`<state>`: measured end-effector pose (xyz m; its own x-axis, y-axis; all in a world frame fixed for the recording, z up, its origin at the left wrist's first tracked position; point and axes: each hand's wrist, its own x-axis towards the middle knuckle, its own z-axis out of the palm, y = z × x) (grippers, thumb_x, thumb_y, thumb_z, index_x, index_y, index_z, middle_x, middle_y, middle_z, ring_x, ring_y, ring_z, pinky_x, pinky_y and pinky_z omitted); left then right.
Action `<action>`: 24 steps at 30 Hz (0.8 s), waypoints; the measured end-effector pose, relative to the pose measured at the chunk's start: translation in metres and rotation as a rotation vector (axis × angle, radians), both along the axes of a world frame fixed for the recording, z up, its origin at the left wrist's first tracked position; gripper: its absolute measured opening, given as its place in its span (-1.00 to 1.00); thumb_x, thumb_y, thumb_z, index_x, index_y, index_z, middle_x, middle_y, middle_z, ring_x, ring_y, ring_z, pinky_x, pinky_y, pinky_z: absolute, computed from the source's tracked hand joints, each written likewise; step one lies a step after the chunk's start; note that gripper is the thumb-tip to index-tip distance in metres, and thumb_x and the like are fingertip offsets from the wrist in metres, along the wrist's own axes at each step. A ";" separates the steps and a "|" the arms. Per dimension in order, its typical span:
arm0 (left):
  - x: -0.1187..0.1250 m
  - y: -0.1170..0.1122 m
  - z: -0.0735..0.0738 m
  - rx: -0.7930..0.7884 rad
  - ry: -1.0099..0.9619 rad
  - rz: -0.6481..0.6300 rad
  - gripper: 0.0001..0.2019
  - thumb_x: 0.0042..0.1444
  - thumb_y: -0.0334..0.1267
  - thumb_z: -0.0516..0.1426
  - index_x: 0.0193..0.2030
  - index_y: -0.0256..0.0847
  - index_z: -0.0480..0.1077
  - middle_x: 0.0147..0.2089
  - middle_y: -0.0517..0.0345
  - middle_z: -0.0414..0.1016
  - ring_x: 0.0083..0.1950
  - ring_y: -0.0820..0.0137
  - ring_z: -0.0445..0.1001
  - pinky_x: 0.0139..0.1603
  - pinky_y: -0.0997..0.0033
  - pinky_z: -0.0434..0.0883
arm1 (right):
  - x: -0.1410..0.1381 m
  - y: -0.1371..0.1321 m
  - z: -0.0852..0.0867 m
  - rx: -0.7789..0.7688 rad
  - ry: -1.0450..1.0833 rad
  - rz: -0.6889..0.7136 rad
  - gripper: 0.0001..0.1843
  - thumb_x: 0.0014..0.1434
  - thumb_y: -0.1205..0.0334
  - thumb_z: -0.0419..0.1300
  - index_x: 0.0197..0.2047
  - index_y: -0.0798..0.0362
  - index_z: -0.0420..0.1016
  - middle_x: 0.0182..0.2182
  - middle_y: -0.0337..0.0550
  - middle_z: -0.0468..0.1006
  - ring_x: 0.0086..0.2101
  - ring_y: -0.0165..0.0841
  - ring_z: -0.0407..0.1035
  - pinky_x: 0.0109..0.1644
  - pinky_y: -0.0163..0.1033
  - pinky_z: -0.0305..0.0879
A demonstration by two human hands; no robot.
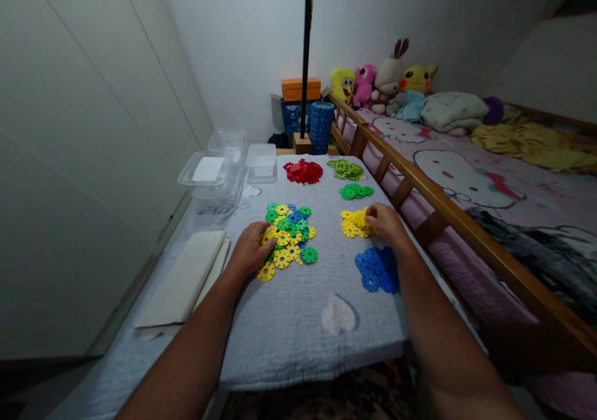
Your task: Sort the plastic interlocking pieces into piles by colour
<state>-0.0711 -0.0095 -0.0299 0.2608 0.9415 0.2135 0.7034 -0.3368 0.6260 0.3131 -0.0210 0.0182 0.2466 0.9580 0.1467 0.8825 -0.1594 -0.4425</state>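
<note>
On a pale blue quilted mat (298,320) lies a mixed heap of yellow, green and blue flower-shaped plastic discs (289,236). My left hand (249,251) rests on the heap's left edge, fingers curled onto a yellow disc. My right hand (383,221) sits at the right edge of a sorted yellow pile (353,223), fingers bent down onto it. A blue pile (375,269) lies beside my right forearm. Further back lie a red pile (303,171), a dark green pile (355,191) and a light green pile (346,168).
Clear plastic boxes and lids (219,171) stand at the mat's back left, a folded white cloth (186,280) at its left. A wooden bed rail (448,214) runs along the right. A black pole on a wooden block (304,96) and a blue roller (321,127) stand behind.
</note>
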 end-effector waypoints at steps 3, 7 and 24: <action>0.000 0.000 0.001 0.000 0.001 -0.001 -0.55 0.15 -0.05 0.11 0.11 -0.23 0.41 0.14 -0.10 0.50 0.18 0.11 0.47 0.28 0.05 0.39 | -0.007 0.001 -0.003 -0.021 -0.104 -0.027 -0.83 0.07 0.42 0.16 -0.29 0.06 0.56 -0.35 -0.14 0.61 -0.31 -0.32 0.41 -0.23 -0.27 0.17; 0.000 0.000 0.001 0.001 0.010 0.014 -0.55 0.15 -0.06 0.11 0.11 -0.24 0.42 0.13 -0.10 0.50 0.17 0.11 0.47 0.27 0.06 0.40 | -0.016 0.000 -0.001 -0.064 -0.201 -0.060 -0.79 0.14 0.44 0.15 -0.21 0.07 0.58 -0.25 -0.06 0.64 -0.24 -0.29 0.43 -0.19 -0.26 0.17; -0.001 0.000 -0.001 0.016 -0.007 -0.013 -0.60 0.17 -0.09 0.12 0.10 -0.21 0.41 0.13 -0.08 0.50 0.17 0.13 0.47 0.25 0.04 0.41 | -0.134 -0.045 -0.002 -0.165 -0.062 0.576 -0.71 0.10 0.19 0.39 -0.11 0.11 0.58 -0.18 -0.05 0.51 -0.17 -0.27 0.33 -0.10 -0.24 0.16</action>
